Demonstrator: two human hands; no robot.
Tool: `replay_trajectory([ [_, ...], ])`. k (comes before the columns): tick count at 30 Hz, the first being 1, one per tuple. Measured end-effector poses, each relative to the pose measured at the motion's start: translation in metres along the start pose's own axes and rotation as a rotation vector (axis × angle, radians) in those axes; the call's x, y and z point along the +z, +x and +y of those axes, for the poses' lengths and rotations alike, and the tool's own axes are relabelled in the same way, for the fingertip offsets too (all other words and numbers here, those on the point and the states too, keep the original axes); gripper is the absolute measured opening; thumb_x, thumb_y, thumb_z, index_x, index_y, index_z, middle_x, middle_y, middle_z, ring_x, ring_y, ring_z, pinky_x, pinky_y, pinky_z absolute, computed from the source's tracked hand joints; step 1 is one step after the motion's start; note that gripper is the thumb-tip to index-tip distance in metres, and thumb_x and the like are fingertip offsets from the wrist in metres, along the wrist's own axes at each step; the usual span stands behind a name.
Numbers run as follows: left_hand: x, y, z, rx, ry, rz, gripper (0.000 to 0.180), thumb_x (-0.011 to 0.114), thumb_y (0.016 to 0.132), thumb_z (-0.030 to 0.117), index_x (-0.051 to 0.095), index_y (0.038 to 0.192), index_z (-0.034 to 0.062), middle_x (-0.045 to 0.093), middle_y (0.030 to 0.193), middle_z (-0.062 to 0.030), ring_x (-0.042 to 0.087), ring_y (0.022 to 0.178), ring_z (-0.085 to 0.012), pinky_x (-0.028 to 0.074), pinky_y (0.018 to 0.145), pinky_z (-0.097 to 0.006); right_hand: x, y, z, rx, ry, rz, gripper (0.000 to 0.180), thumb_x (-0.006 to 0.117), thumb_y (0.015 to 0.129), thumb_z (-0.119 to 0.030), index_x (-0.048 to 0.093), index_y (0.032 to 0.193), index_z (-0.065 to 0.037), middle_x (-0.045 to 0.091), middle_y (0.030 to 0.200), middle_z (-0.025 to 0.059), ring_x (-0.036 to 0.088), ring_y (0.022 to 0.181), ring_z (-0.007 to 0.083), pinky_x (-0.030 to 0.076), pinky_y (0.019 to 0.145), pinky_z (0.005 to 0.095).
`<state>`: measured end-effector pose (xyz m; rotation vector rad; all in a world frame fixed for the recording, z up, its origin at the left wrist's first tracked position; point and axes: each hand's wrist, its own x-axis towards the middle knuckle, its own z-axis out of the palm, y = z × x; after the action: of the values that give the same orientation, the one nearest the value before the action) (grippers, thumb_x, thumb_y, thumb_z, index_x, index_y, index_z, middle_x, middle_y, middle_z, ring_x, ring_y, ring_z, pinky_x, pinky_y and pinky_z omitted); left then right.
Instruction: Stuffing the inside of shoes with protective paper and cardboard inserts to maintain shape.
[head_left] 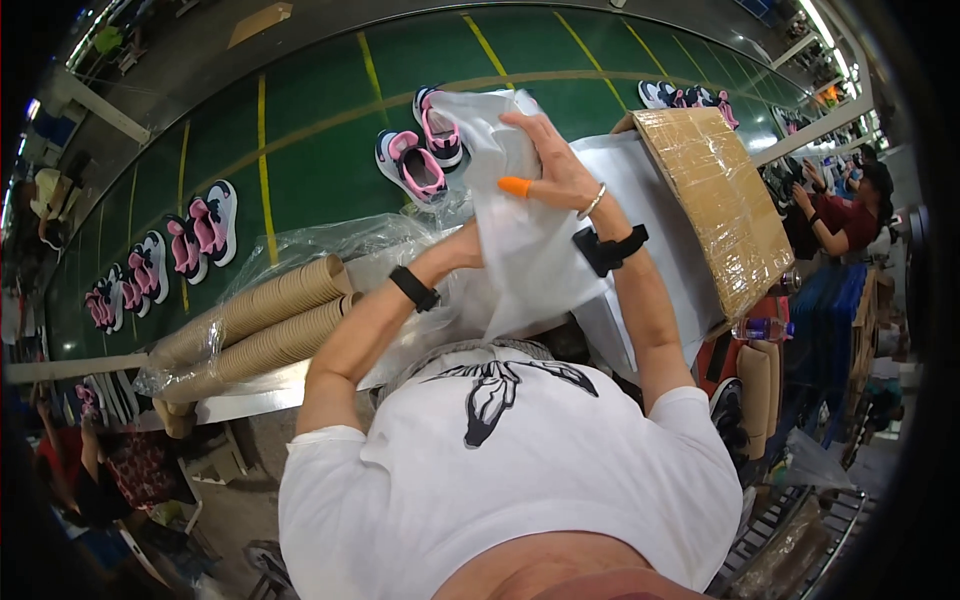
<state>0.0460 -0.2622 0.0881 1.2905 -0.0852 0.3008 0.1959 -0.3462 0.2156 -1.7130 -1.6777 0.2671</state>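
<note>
A thin white translucent sheet, paper or plastic, hangs upright in front of my chest. My left hand reaches to its left side; the fingers are hidden behind it. Against the sheet's upper right lies my right hand, fingers stretched and thumb apart, with an orange finger cover on the thumb. Just beyond, on the green conveyor belt, stand two sneakers in navy, pink and white: a left shoe and another shoe partly covered by the sheet's top.
More sneaker pairs sit along the green belt to the left. Ribbed brown cardboard rolls in clear plastic lie left of my arm. At right, a taped cardboard box leans beside white sheets. A bottle and co-workers are farther right.
</note>
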Motion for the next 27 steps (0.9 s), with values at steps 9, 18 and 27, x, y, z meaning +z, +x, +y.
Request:
replay_trajectory([
  [9,0.047,-0.009,-0.040,-0.124,0.043,-0.010,0.047,0.048,0.093,0.039,0.046,0.123,0.0027,0.054,0.122,-0.0099,0.053,0.108,-0.0204,0.043,0.090,-0.036,0.037,0.013,-0.037,0.055,0.213,0.751,0.099,0.088,0.056,-0.029,0.027,0.129,-0.005,0.039,0.121,0.0117,0.041,0.114,0.0236,0.040,0.093,0.0332],
  [18,0.000,0.034,0.089,-0.138,-0.415,0.530,0.036,0.055,0.084,0.006,0.050,0.119,-0.0015,0.056,0.120,-0.0135,0.057,0.105,-0.0227,0.047,0.088,-0.033,0.044,-0.007,-0.069,0.019,0.365,0.914,0.083,0.085,0.062,-0.029,0.037,0.126,-0.006,0.039,0.123,0.0107,0.044,0.110,0.0226,0.042,0.090,0.0322],
  [27,0.012,-0.004,0.075,-0.198,-0.424,0.348,0.049,0.048,0.088,0.005,0.030,0.133,0.0076,0.047,0.126,-0.0067,0.049,0.114,-0.0177,0.041,0.092,-0.031,0.035,0.006,-0.036,0.258,0.021,0.517,0.030,0.077,0.069,-0.018,0.052,0.070,-0.002,0.053,0.063,0.0085,0.053,0.060,0.0201,0.043,0.056,0.0302],
])
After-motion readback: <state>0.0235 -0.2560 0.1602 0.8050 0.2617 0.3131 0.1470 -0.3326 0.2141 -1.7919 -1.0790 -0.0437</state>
